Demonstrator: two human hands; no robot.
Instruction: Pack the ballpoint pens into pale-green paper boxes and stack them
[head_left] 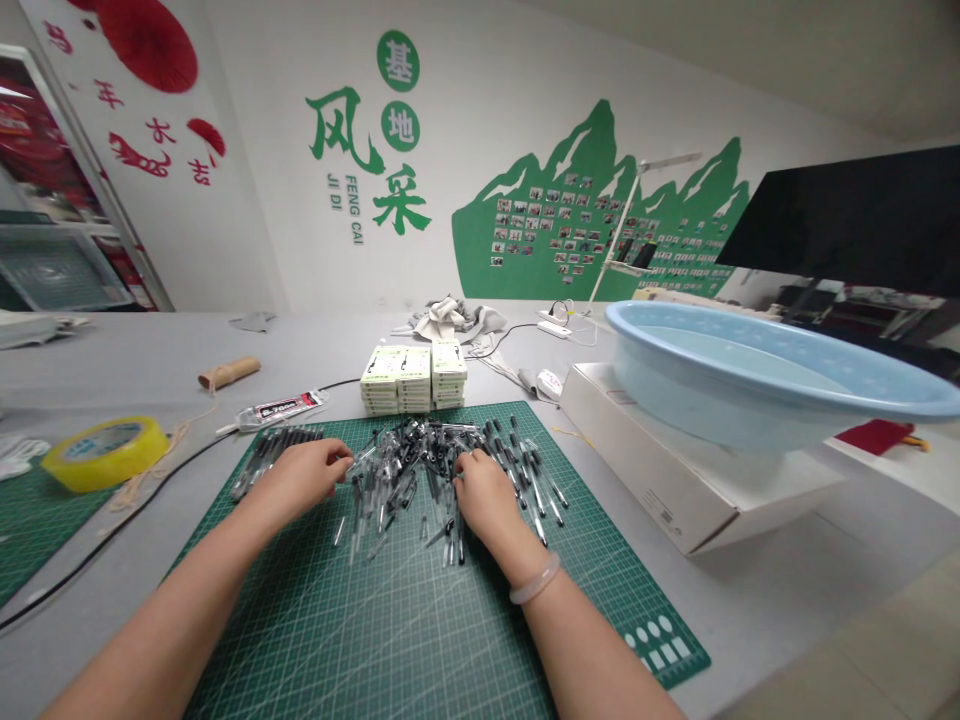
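Note:
A heap of black-and-clear pen parts [409,455] lies across the upper part of a green cutting mat [375,640]. My left hand [311,468] is at the heap's left edge, fingers curled inward; whatever they hold is too small to make out. Beside it on the left, a row of pens [259,465] lies side by side, partly behind my forearm. My right hand [484,490], with a pale bracelet on the wrist, reaches into the right part of the heap. Its fingers are bent together over the parts, and their grip is hidden. Several pens [536,485] are spread to its right.
Small white-green boxes [397,375] are stacked behind the heap. A blue basin [675,390] rests on a white carton [660,480] at right. Yellow tape [105,452], a glue tube [279,410], a wooden cylinder [229,373] and a black cable [142,500] lie at left.

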